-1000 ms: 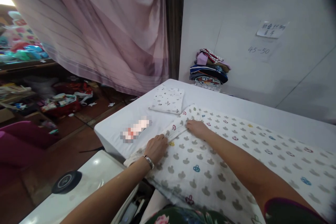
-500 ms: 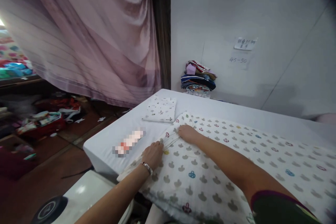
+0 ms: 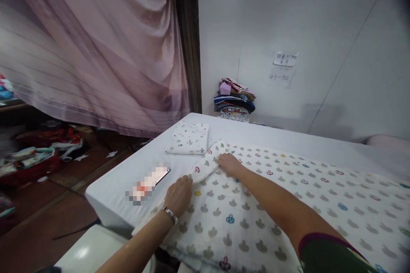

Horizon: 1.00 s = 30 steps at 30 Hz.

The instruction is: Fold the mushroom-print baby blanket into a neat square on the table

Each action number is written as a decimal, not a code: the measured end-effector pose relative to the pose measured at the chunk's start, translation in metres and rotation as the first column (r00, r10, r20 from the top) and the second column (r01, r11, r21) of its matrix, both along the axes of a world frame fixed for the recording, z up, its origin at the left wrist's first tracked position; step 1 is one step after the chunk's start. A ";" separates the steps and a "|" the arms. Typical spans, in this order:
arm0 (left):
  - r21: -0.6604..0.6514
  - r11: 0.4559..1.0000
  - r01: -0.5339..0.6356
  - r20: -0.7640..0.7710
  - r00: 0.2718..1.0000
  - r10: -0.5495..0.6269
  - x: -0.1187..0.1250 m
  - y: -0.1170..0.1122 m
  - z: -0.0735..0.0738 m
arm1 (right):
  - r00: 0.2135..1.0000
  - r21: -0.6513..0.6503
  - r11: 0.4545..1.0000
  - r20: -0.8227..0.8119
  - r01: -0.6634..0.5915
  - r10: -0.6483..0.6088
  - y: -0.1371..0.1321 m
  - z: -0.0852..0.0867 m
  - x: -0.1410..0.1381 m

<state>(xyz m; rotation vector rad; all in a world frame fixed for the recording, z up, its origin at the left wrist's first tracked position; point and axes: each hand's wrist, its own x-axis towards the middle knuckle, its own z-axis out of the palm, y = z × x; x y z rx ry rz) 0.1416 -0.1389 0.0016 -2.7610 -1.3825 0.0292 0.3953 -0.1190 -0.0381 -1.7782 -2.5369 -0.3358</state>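
A large white cotton blanket (image 3: 250, 222), printed with grey, blue and red mushroom-like shapes, lies across the table and hangs over its near side. My left hand (image 3: 179, 194), with a silver bracelet at the wrist, is closed on the blanket's left edge. Farther along that same edge, my right hand (image 3: 229, 164) has its fingers bent onto the fabric and appears to grip it. Between both hands a narrow folded strip of the edge runs fairly straight. My fingertips are partly hidden. Beyond them sits a folded white cloth (image 3: 188, 138) with small dark prints.
A phone (image 3: 163, 177), largely blurred out, lies on the white table (image 3: 110, 183) left of my hands. Folded fabrics (image 3: 235, 100) are stacked by the wall under paper signs (image 3: 285, 59). A pink curtain (image 3: 134, 42) hangs left; a white stool-like surface (image 3: 86, 247) stands below.
My view has shifted slightly, moving the scene left and a little down. The edge strip between my hands looks flatter and straighter. Both hands stay on the blanket.
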 end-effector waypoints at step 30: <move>-0.362 0.900 -0.244 0.192 0.925 0.328 -0.055 0.121 -0.001 | 0.888 -0.271 0.916 -0.275 0.296 -0.369 0.206 0.104 -0.039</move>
